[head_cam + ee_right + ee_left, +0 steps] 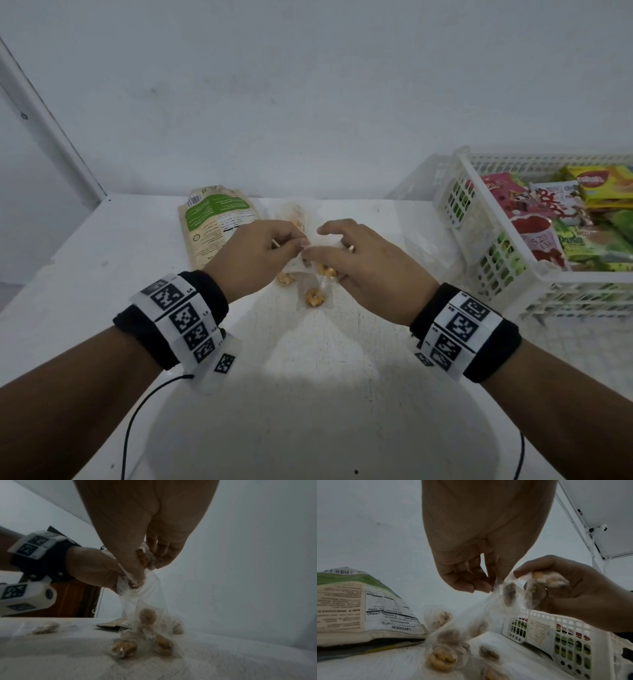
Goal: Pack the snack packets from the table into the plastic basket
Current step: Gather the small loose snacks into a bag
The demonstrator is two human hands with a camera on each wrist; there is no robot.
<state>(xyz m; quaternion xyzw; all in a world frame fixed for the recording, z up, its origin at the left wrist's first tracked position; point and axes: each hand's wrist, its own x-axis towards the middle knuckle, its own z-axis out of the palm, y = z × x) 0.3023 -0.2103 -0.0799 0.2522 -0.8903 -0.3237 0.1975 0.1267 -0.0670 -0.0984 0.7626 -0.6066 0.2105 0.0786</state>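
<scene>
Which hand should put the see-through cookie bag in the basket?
Probably the right hand. The basket sits on its side of the table, while the left hand is farther away. Both hands pinch the clear bag, so the left would just let go.
</scene>
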